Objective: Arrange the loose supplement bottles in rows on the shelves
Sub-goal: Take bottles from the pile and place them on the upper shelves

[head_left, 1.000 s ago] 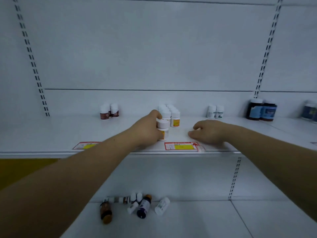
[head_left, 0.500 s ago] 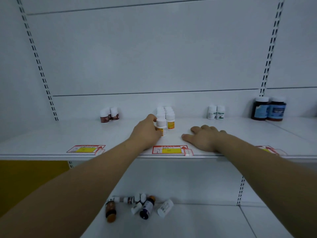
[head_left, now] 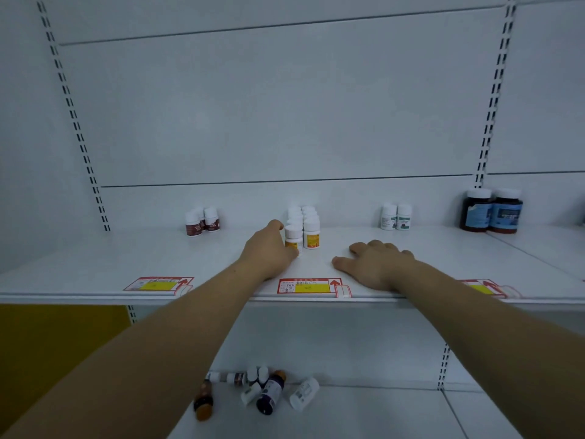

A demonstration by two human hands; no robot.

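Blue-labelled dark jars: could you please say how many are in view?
2, side by side at the upper shelf's right end: left jar, right jar. Others may hide behind.

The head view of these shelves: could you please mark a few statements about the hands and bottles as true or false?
1. The left hand grips a white-capped bottle at the front of the middle group. True.
2. The right hand holds a bottle. False: it lies flat on the upper shelf, holding nothing.
3. Two dark blue-labelled bottles stand upright at the right of the upper shelf. True.
4. The bottles on the lower shelf stand in a neat row. False: most of these loose bottles lie on their sides in a heap.
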